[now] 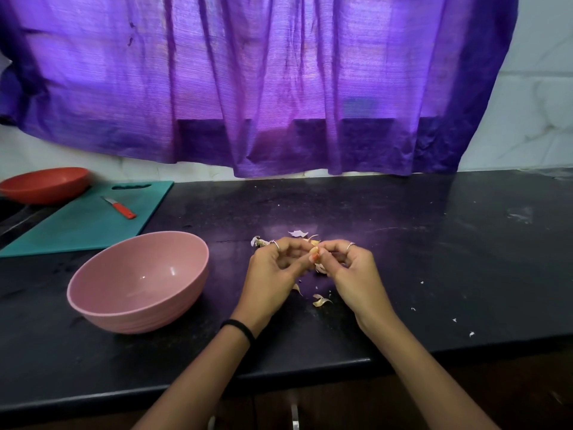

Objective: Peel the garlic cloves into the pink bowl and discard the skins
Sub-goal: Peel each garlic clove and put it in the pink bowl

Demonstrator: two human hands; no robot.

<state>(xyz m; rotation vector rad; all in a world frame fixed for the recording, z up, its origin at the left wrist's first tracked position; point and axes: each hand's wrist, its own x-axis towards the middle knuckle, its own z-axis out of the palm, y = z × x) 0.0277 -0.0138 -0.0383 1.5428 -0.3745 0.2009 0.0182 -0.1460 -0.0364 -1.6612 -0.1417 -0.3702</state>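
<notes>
1. Papery tan skin is being worked off a garlic clove point(314, 251), which is being held just above the black counter point(434, 259), between the two hands and to the right of the pink bowl point(124, 318).
2. The clove is being pinched from one side by the curled fingertips of the left hand point(273, 270) and picked at from the other by the right hand point(352, 270), also curled. Which fingertips are on skin and which on bare flesh cannot be told.
3. The clove is being judged small, light and firm, and probably slick once bared. The skin looks dry and brittle and is likely to tear into flakes. A hold across the thick middle seems best, with the skin being lifted from the blunt root end.
4. Loose skins point(321, 301) are being left scattered on the counter, under and beyond the hands, not yet discarded.
5. The bowl is being kept near the left hand, and nothing is being seen inside it.
6. Farther left, a teal cutting board point(77, 226) with a red-handled knife point(119, 208) and a red bowl point(43, 184) are being left untouched, and a purple curtain point(248, 88) is hanging behind.
</notes>
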